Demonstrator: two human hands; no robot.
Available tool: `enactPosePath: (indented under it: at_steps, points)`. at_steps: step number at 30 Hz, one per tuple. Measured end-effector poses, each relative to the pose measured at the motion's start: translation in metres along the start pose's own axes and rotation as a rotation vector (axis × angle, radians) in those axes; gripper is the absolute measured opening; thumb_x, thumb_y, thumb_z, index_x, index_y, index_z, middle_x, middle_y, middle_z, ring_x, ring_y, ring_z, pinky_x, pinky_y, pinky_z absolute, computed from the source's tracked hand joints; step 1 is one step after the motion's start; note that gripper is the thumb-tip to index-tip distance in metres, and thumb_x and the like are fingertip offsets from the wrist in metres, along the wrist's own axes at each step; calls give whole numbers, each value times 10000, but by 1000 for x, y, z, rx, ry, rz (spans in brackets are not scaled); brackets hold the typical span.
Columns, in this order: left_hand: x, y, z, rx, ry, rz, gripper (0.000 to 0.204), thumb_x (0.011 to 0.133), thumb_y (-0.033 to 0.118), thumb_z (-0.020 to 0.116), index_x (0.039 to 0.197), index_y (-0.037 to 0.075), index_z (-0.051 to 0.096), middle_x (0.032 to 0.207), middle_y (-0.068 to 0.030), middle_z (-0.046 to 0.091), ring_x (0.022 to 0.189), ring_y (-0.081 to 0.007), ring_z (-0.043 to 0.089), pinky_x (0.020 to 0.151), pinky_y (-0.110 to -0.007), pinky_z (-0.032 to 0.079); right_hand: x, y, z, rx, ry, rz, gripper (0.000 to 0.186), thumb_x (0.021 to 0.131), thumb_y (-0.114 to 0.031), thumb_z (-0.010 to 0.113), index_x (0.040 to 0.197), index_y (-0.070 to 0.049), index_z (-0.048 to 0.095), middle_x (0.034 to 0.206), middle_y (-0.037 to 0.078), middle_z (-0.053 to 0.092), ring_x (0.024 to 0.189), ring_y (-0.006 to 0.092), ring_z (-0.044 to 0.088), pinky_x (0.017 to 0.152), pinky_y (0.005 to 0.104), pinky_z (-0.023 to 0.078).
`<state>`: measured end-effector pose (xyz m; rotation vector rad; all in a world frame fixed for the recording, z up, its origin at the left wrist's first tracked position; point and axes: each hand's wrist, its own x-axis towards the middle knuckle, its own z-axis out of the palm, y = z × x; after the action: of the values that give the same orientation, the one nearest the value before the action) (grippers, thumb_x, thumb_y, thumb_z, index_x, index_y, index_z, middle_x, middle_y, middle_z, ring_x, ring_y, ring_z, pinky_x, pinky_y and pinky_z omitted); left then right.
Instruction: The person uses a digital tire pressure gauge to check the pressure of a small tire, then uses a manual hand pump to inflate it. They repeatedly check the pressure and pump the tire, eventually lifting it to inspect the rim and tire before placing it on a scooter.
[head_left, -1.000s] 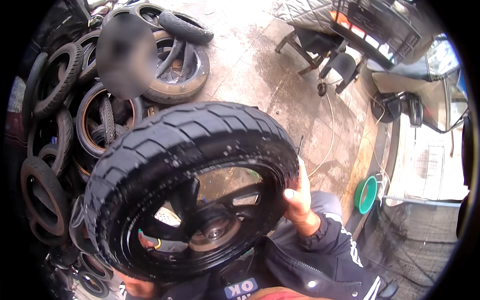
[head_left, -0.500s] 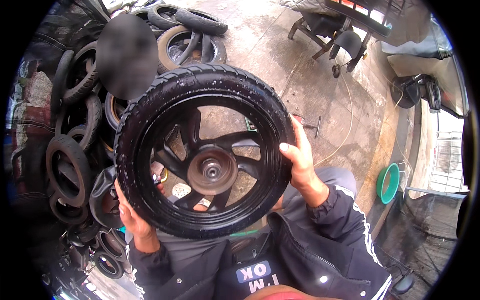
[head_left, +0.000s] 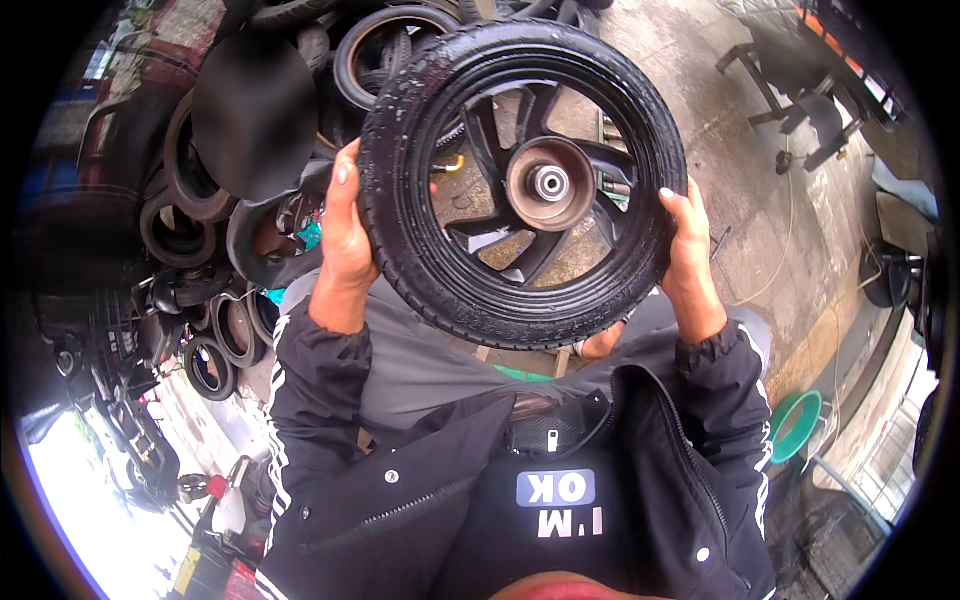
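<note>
A motorcycle wheel (head_left: 550, 183) is held up in front of me between both hands, above my lap. Its black tyre (head_left: 480, 318) looks wet, with light specks on the sidewall, and sits around a black rim with curved spokes and a brownish hub. My left hand (head_left: 347, 225) presses against the tread on the left side, thumb and fingers closed on it. On the opposite side, my right hand (head_left: 688, 240) grips the tyre, with the thumb over the sidewall. Some fingers of both hands are hidden behind the tyre.
Used tyres (head_left: 205, 365) are piled on the left and at the far side. A person, partly blurred out, is at the upper left. On the right stand a green basin (head_left: 795, 427) and a metal-legged stand (head_left: 815, 120). A thin hose (head_left: 787, 235) runs along the concrete floor.
The wheel has moved up and to the right in the view and looks slightly smaller, its face turned a little. Both hands keep hold of it. The view itself has shifted, showing more of my lap.
</note>
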<state>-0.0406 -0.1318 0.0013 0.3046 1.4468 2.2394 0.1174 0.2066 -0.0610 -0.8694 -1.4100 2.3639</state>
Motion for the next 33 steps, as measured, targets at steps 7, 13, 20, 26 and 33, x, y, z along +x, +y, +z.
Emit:
enactPosePath:
  at_steps: [7, 13, 20, 26, 33]
  points:
    - [-3, 7, 7, 33, 12, 27, 662, 1083, 521, 456, 1483, -5, 413, 1261, -175, 667, 951, -254, 732, 822, -384, 646, -4, 0, 1, 23, -25, -15, 627, 941, -166, 679, 1511, -44, 450, 1272, 116, 655, 1099, 218, 672, 962, 368, 561]
    - [-3, 24, 25, 74, 32, 27, 695, 1078, 581, 370, 1416, -22, 444, 1169, -190, 684, 936, -293, 740, 746, -426, 677, -8, -4, 6, -142, 2, -146, 890, 830, -124, 857, 1568, -28, 368, 1321, 152, 639, 1158, 240, 658, 993, 382, 557]
    - [-6, 49, 106, -386, -259, 68, 1118, 888, 759, 627, 1570, -76, 333, 1554, -251, 482, 1394, -396, 516, 1205, -513, 389, -14, 6, -9, 117, 24, -170, 824, 851, -109, 816, 1538, -4, 372, 1290, 162, 664, 1099, 255, 690, 940, 388, 585]
    - [-69, 9, 228, -122, -329, 260, 888, 1018, 649, 507, 1545, -57, 390, 1540, -222, 506, 1370, -345, 549, 1166, -459, 445, -52, -9, -29, 582, 33, -257, 641, 880, -52, 740, 1448, 18, 451, 1214, 152, 690, 1023, 258, 712, 890, 397, 610]
    - [-32, -37, 283, 16, -459, -5, 438, 1028, 279, 651, 1320, -45, 619, 1251, -152, 715, 1120, -274, 706, 1027, -411, 555, -76, 0, -125, 563, 308, -199, 387, 958, -204, 691, 1284, -4, 634, 1084, 142, 739, 928, 249, 726, 842, 390, 600]
